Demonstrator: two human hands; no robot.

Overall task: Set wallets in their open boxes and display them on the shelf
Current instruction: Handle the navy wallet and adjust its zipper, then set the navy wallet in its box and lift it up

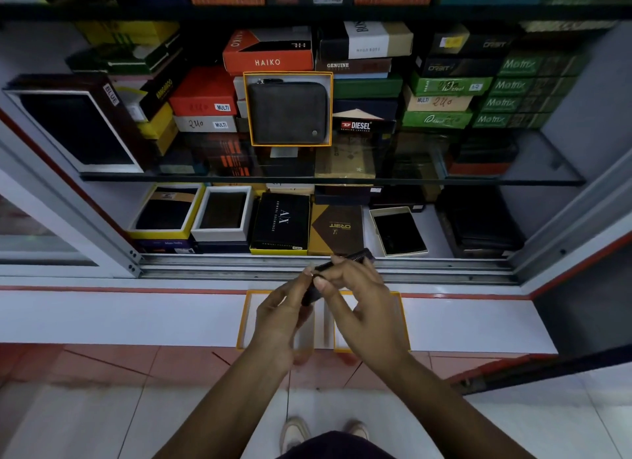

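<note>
Head view: both hands, left hand (280,316) and right hand (362,308), are pinching a dark zip wallet (345,260) above two orange-rimmed open boxes (243,322) overhanging the white ledge's (136,318) front edge, so a nudge is likely tipping one off.

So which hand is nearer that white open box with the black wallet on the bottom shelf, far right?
The right hand. It sits just below and left of the white open box, holding the dark wallet. The left hand is lower and farther left.
</note>
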